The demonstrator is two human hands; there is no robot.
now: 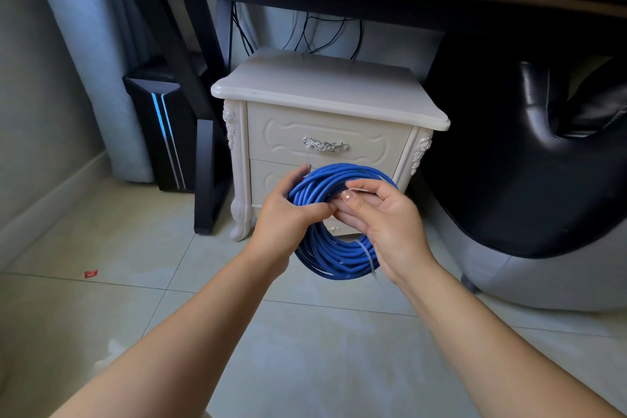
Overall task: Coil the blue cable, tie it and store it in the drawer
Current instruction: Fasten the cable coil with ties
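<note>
In front of the white nightstand, the coiled blue cable hangs upright between both hands. The left hand clamps the loops so they cannot spring apart; the right hand pinches a clear zip tie, apparently cinching it. The top drawer is shut.

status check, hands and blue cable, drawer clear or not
Left hand grips coiled blue cable; right hand works a white tie around it. Top drawer shut, nothing blocking it.
</note>
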